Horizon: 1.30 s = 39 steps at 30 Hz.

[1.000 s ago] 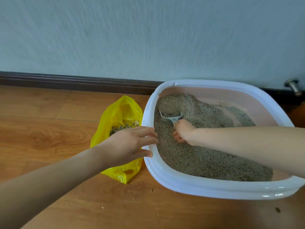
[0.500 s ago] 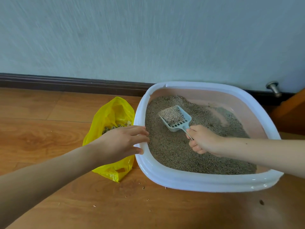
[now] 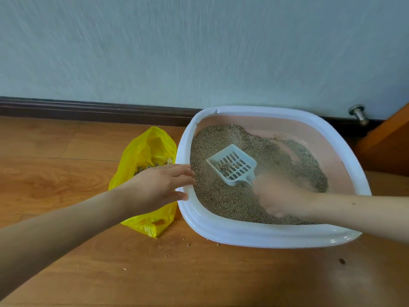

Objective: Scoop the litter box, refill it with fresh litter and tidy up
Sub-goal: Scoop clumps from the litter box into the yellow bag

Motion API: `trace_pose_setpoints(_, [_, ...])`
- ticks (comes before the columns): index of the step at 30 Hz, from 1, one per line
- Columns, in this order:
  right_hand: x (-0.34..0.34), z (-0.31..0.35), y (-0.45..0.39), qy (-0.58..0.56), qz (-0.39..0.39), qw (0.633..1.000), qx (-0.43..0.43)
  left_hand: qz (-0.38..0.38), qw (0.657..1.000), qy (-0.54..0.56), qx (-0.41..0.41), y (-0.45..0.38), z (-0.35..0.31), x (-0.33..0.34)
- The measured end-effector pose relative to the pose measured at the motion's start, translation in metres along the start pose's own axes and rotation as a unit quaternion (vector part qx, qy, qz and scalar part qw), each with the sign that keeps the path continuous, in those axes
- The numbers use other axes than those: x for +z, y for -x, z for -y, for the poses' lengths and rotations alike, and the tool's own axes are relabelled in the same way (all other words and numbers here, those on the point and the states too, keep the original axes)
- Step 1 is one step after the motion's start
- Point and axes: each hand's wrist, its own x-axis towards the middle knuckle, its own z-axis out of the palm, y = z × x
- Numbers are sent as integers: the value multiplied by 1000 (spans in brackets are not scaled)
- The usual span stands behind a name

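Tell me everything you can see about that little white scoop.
The scoop looks like pale plastic: a shallow, walled pan with rows of slots, narrowing to a thin handle. It is held tilted above the litter inside the box, nearly empty, with a few bits left on the slots. The blurred right hand grips its handle; nothing else touches it.

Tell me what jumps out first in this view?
The white litter box against the wall, its litter banked to the left, with the right hand holding a nearly empty slotted scoop over it. Left of it, the left hand rests on the rim beside a yellow bag.
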Motion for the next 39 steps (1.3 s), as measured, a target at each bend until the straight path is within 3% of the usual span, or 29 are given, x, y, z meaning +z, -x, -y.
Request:
trace_pose_setpoints(32, [11,-2,4,33,-1,999,-15,-25,1000,-9,11,1,-1,1])
trace_pose_setpoints(39, [5,17,1,77,-28,993,-81,-33,999,-8,13,2,0,3])
